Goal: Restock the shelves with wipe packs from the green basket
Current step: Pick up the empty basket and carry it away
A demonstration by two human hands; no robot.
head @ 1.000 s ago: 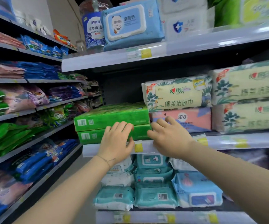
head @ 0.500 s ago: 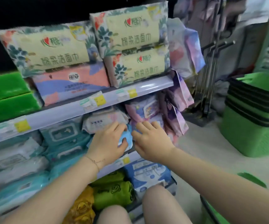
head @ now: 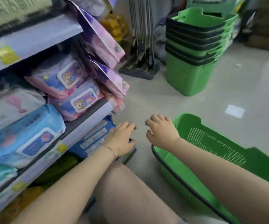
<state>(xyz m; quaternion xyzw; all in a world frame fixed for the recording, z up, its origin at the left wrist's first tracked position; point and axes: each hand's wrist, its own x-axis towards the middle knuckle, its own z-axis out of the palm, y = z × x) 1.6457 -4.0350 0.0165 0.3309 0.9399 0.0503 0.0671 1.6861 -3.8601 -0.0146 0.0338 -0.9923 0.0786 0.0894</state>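
2 hands hang low over the pale floor in the head view, both palm-down and apart from each other. The right hand (head: 162,133) sits just above the near left corner of the green basket (head: 214,143), fingers loosely bent and gripping nothing. The basket itself stands on the floor, its dark near rim showing beside the right forearm. The left hand (head: 121,138), a thin bracelet (head: 112,150) at its wrist, is a little further left of the basket, fingers likewise slack with nothing seen in them. It overlaps the end of a dark blue wipe pack (head: 95,136) on the lowest shelf, and whether it touches that pack cannot be told. Left of the basket rise the shelves (head: 88,122), their pale edge strips carrying yellow price tags (head: 62,147). Above the dark blue pack lie a light blue wipe pack (head: 25,136) and 2 stacked purple-and-pink wipe packs (head: 75,94), with pink-purple bags (head: 103,41) hanging at the shelf end nearest the basket. Beyond the basket, well apart from it, stands a stack of green baskets (head: 190,62) with dark rims, and left of that stack a dark metal stand (head: 142,46). A bare knee (head: 130,191) shows just left of the basket's near end.
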